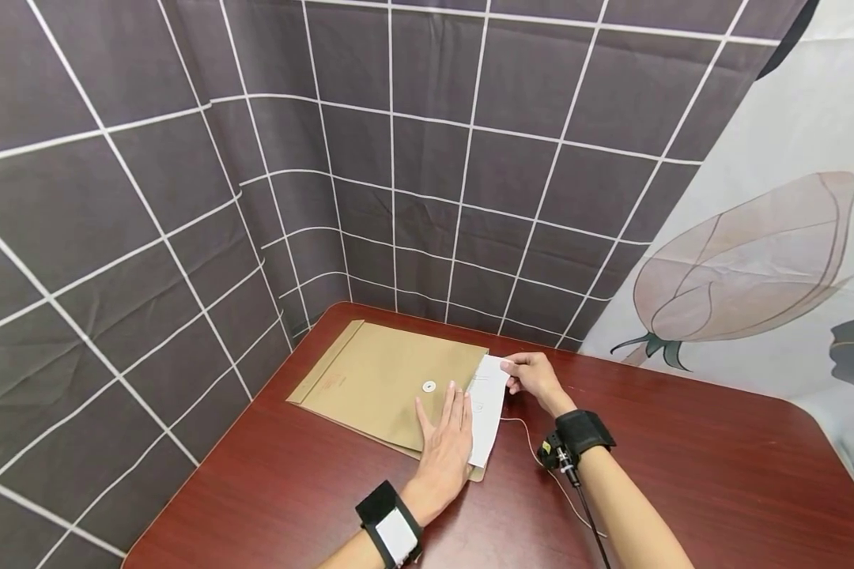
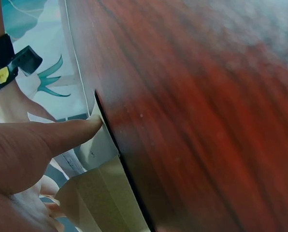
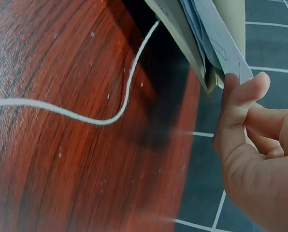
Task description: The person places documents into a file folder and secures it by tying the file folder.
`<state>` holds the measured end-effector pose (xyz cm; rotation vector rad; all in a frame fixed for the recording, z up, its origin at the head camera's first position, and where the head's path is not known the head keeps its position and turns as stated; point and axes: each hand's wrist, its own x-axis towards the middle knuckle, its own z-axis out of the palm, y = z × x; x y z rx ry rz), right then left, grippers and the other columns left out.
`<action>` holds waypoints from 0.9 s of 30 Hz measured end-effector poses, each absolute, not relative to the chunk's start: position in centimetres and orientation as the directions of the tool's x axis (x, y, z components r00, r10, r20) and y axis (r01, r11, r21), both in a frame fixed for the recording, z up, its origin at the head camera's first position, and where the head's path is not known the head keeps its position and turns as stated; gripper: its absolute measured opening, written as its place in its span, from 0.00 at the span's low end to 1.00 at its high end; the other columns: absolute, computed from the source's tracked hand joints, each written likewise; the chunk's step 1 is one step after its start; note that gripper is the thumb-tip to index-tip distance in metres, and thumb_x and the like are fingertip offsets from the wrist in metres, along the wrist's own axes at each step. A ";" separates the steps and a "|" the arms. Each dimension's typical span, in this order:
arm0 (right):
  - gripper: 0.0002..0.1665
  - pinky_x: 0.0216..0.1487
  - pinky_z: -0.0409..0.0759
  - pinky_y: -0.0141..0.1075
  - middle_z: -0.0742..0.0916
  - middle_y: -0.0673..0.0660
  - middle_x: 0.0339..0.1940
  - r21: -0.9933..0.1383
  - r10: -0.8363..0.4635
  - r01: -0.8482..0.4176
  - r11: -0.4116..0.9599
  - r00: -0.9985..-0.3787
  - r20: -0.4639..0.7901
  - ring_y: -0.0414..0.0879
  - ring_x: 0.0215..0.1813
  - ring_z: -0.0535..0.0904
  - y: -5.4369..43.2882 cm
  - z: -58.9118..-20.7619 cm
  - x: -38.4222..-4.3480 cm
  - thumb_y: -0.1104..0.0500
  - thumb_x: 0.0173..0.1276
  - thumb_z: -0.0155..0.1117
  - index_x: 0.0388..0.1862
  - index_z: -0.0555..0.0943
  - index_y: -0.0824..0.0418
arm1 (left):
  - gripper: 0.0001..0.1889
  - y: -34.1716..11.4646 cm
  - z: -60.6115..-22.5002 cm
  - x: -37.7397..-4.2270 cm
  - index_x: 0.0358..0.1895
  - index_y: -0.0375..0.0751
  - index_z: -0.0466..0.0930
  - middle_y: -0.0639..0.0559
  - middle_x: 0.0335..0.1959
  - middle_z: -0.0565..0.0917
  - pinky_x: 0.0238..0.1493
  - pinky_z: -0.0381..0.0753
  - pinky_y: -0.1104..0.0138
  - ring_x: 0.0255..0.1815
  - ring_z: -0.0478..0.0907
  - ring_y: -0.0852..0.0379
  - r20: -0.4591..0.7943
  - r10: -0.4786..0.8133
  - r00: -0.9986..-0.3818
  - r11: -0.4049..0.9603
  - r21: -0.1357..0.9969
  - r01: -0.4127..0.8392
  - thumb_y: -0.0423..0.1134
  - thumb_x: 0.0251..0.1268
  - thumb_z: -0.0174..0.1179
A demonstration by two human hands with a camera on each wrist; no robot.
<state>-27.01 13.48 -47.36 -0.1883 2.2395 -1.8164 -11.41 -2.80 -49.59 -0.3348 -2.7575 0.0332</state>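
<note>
A brown document envelope [image 1: 391, 367] with a round white button lies flat on the table. White paper sheets [image 1: 488, 419] stick out of its right-hand open end. My left hand [image 1: 443, 458] rests on the envelope near that end, fingers straight and pointing away from me. At the far corner of the sheets, my right hand [image 1: 535, 379] pinches the paper between thumb and fingers. In the right wrist view, several paper layers [image 3: 226, 48] show between the envelope's parted sides. The left wrist view catches one digit of the left hand [image 2: 33, 150] reaching over the paper edge.
A thin white string [image 1: 530, 446] runs from the envelope's open end across the reddish-brown table [image 1: 683, 442]. A dark grid-patterned cloth [image 1: 427, 158] hangs behind and to the left. Black straps with devices sit on both wrists, and a cable [image 1: 591, 518] trails along the right forearm.
</note>
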 end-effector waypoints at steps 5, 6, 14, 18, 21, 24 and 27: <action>0.16 0.21 0.78 0.31 0.79 0.55 0.17 -0.976 -0.279 0.079 0.200 -0.951 -0.134 0.39 0.17 0.75 13.3 -47.5 -27.0 0.68 0.69 0.57 0.50 0.75 0.80 | 0.55 -2.7 -49.6 -11.3 0.69 0.27 0.60 0.34 0.70 0.61 0.59 0.47 0.29 0.75 0.47 0.43 0.354 0.239 -0.904 0.970 -0.057 0.234 0.48 0.34 0.79; 0.15 0.21 0.78 0.31 0.79 0.55 0.17 -0.974 -0.283 0.087 0.207 -0.948 -0.144 0.39 0.17 0.76 13.4 -47.5 -26.9 0.67 0.69 0.58 0.48 0.75 0.80 | 0.55 -2.6 -49.6 -11.3 0.69 0.27 0.60 0.34 0.70 0.61 0.59 0.47 0.30 0.75 0.47 0.43 0.355 0.240 -0.904 0.970 -0.057 0.235 0.47 0.34 0.78; 0.15 0.24 0.80 0.34 0.84 0.64 0.22 -0.941 -0.503 0.101 0.323 -0.824 -0.261 0.47 0.23 0.82 14.5 -47.4 -26.0 0.59 0.70 0.60 0.37 0.77 0.74 | 0.55 -2.9 -49.5 -11.4 0.69 0.27 0.59 0.35 0.70 0.61 0.59 0.48 0.30 0.75 0.46 0.43 0.348 0.231 -0.909 0.972 -0.048 0.229 0.47 0.34 0.78; 0.11 0.25 0.81 0.35 0.85 0.69 0.28 -0.933 -0.602 0.117 0.341 -0.735 -0.312 0.48 0.26 0.84 15.1 -47.3 -25.2 0.63 0.69 0.59 0.36 0.76 0.73 | 0.55 -2.9 -49.4 -11.5 0.69 0.26 0.59 0.35 0.70 0.61 0.59 0.47 0.30 0.75 0.45 0.43 0.353 0.230 -0.907 0.972 -0.044 0.230 0.47 0.35 0.78; 0.09 0.27 0.82 0.37 0.85 0.72 0.31 -0.928 -0.616 0.147 0.342 -0.711 -0.340 0.49 0.27 0.85 15.1 -47.3 -24.7 0.65 0.68 0.59 0.36 0.76 0.74 | 0.55 -2.9 -49.5 -11.5 0.69 0.26 0.59 0.35 0.70 0.61 0.59 0.46 0.30 0.75 0.45 0.43 0.366 0.233 -0.901 0.971 -0.033 0.238 0.46 0.35 0.78; 0.08 0.28 0.83 0.37 0.85 0.70 0.29 -0.932 -0.608 0.157 0.328 -0.720 -0.335 0.50 0.28 0.85 14.9 -47.2 -24.3 0.67 0.67 0.58 0.35 0.75 0.75 | 0.54 -2.9 -49.5 -11.4 0.69 0.26 0.59 0.35 0.70 0.61 0.59 0.46 0.30 0.75 0.46 0.43 0.372 0.232 -0.899 0.971 -0.033 0.236 0.45 0.35 0.78; 0.06 0.29 0.83 0.38 0.85 0.67 0.26 -0.942 -0.582 0.172 0.287 -0.750 -0.314 0.51 0.28 0.86 14.6 -47.4 -24.0 0.70 0.66 0.57 0.35 0.73 0.75 | 0.54 -2.7 -49.6 -11.4 0.68 0.27 0.60 0.35 0.70 0.61 0.59 0.47 0.30 0.75 0.46 0.43 0.374 0.229 -0.898 0.972 -0.039 0.232 0.46 0.35 0.78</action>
